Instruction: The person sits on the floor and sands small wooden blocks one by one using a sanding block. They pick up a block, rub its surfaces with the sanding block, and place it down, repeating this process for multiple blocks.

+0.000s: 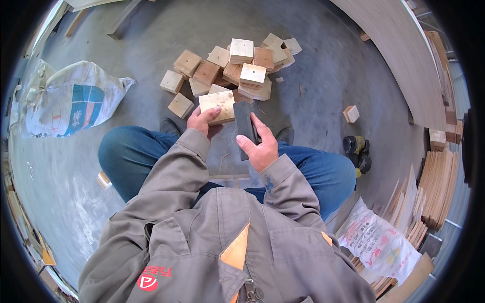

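My left hand grips a pale wooden block, thumb on its upper face and fingers beneath. Brown specks mark that face. In my right hand is a dark grey, flat sanding block, held upright with the thumb on the near side and the fingers along the right. Its left edge is right beside the wooden block; whether the two touch I cannot tell. Just beyond both hands lies a loose pile of similar wooden blocks on the concrete floor, many with a small hole in the top.
A white and blue woven sack lies at left. Single blocks rest by my left knee and at right. A yellow and black power tool sits beyond my right knee. Wood strips, a white bag and a large panel line the right.
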A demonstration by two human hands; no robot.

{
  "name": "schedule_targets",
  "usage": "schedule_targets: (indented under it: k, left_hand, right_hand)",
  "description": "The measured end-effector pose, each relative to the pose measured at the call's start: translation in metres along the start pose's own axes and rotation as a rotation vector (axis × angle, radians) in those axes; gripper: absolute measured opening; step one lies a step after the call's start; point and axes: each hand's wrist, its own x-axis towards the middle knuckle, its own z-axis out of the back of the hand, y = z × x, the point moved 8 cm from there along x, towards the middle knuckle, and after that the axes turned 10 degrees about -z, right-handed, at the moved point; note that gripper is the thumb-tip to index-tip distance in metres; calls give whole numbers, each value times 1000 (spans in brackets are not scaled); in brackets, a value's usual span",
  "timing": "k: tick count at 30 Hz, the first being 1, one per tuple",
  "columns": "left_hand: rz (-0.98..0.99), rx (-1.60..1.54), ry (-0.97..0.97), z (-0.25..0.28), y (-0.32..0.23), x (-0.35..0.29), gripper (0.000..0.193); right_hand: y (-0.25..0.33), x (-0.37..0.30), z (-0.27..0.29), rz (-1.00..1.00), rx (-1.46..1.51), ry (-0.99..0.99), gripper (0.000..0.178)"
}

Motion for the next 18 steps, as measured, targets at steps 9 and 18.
schedule_targets:
  k: [9,18]
  left_hand:
    - [43,61,224,-36,12,-30,52]
    - [26,78,99,-9,17,-6,52]
  right_hand:
    - [-30,41,13,-85,325,-60,73]
    - [5,16,5,54,-58,-94,73]
